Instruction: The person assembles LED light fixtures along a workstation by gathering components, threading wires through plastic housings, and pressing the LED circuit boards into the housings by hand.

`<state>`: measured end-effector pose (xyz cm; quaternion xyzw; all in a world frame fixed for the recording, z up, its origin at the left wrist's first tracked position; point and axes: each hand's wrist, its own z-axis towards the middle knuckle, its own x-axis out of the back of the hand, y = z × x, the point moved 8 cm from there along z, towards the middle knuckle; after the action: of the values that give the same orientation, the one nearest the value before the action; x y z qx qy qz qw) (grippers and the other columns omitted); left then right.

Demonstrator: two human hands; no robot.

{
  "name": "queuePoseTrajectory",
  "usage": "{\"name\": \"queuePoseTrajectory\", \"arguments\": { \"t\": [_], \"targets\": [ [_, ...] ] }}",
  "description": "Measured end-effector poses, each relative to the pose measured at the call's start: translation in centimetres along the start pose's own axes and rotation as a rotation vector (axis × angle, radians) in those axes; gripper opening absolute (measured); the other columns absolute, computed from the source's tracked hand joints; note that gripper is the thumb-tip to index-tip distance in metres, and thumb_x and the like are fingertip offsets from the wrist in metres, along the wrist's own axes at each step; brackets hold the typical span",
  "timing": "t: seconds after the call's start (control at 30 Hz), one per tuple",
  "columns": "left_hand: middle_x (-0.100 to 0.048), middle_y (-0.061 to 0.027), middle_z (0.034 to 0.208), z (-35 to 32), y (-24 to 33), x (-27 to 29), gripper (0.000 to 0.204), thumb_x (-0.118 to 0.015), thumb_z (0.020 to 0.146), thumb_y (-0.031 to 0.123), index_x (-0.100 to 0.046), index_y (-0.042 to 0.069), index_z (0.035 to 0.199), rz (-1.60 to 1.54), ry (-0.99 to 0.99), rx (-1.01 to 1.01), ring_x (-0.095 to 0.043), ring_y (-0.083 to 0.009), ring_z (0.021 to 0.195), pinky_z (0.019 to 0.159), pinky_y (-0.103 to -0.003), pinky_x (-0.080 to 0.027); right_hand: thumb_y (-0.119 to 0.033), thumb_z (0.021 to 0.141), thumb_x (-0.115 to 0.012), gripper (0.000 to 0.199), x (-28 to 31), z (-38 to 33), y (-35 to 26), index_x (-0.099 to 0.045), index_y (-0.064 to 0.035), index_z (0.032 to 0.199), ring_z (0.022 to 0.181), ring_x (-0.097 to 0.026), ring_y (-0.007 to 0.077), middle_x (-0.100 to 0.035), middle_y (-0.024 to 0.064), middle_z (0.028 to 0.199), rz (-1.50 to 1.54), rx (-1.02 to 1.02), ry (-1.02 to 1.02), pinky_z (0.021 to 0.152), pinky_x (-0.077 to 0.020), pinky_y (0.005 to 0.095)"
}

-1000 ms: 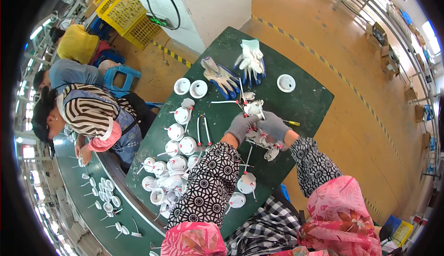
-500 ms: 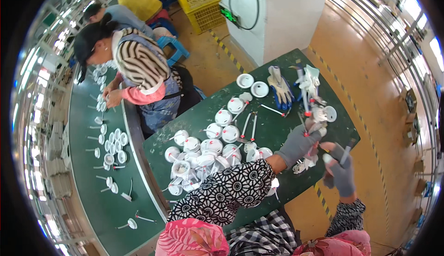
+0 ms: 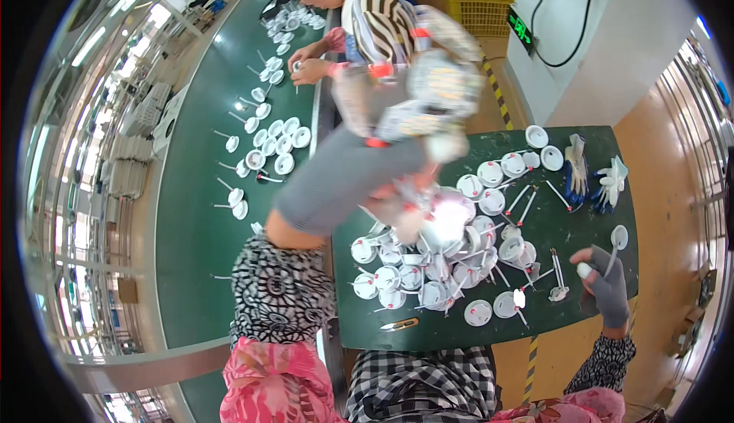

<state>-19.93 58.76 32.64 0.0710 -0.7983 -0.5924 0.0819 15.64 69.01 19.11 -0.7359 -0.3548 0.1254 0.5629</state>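
Left hand (image 3: pixel 375 165): raised with blurred white parts (image 3: pixel 443 90) near the counter's (image 3: pixel 451 335) far-left corner; grip state cannot be determined. Right hand (image 3: pixel 609 289): curled around a slim rod (image 3: pixel 612 259) near the right edge. Support the parts from below; maintain clearance above the pile (image 3: pixel 436 270).

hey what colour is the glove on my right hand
The glove on your right hand is grey, showing best in the head view.

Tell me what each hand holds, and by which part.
The left hand holds a blurred bundle of white parts; exactly where cannot be told. The right hand seemingly holds a slim pale stick, apparently near its lower end.
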Motion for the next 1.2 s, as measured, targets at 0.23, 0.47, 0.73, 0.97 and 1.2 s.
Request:
{"name": "queuePoseTrajectory", "arguments": {
  "t": [0.23, 0.47, 0.73, 0.97, 1.2],
  "targets": [
    [-0.065, -0.0013, 0.076, 2.9, -11.4, 15.1, 0.026, -0.068, 0.087, 0.03, -0.067, 0.005, 0.093, 0.205, 0.243, 0.105, -0.057, -0.0062, 0.064, 0.054, -0.02, -0.04, -0.014, 0.088, -0.058, 0.021, -11.3, 8.7, -4.0, -0.068, -0.0069, 0.106, 0.052, -0.051, 0.005, -0.049, -0.0041, 0.06, -0.262, 0.242, -0.341, 0.049, -0.0404, 0.0256],
    [-0.059, -0.0011, 0.079, 10.6, -41.2, 30.7, 0.048, -0.055, 0.084, 0.002, -0.051, 0.014, 0.129, -0.287, -0.106, -0.006, -0.054, -0.0129, 0.054, 0.046, -0.024, -0.042, -0.022, 0.089, -0.06, 0.028, -20.0, 9.3, -3.0, -0.069, -0.0134, 0.114, 0.073, -0.064, 0.0193, -0.067, 0.0102, 0.082, -0.377, 0.404, -0.583, 0.069, -0.0493, 0.0358],
    [-0.061, -0.0071, 0.064, 14.3, -43.2, 20.2, 0.019, -0.073, 0.082, 0.019, -0.065, 0.002, 0.08, 0.237, 0.284, 0.674, -0.06, -0.0213, 0.05, 0.048, -0.037, -0.05, -0.03, 0.087, -0.059, 0.028, -1.5, 11.7, 8.2, -0.07, -0.0134, 0.107, 0.085, -0.069, 0.0303, -0.071, 0.0146, 0.089, -0.487, -0.062, -0.034, 0.079, -0.0522, 0.0409],
    [-0.07, -0.0195, 0.096, 15.0, -40.9, 18.4, 0.058, -0.078, 0.074, 0.04, -0.067, -0.004, 0.11, 0.869, 0.289, 0.68, -0.07, -0.0346, 0.088, 0.078, -0.043, -0.054, -0.03, 0.083, -0.061, 0.032, 10.0, 17.0, 15.7, -0.067, -0.0059, 0.104, 0.096, -0.068, 0.0371, -0.07, 0.0191, 0.103, -0.885, -0.31, 0.23, 0.085, -0.0523, 0.0436],
    [-0.055, -0.0218, 0.136, 12.6, -38.3, 21.8, 0.082, -0.073, 0.073, 0.058, -0.054, 0.005, 0.132, 1.344, 0.228, 0.348, -0.051, -0.0397, 0.128, 0.104, -0.046, -0.045, -0.03, 0.085, -0.062, 0.038, 7.9, 20.3, 14.3, -0.067, 0.0001, 0.106, 0.096, -0.068, 0.0393, -0.069, 0.0246, 0.097, -1.077, -0.295, 0.207, 0.084, -0.0537, 0.0465]
  ]
}}
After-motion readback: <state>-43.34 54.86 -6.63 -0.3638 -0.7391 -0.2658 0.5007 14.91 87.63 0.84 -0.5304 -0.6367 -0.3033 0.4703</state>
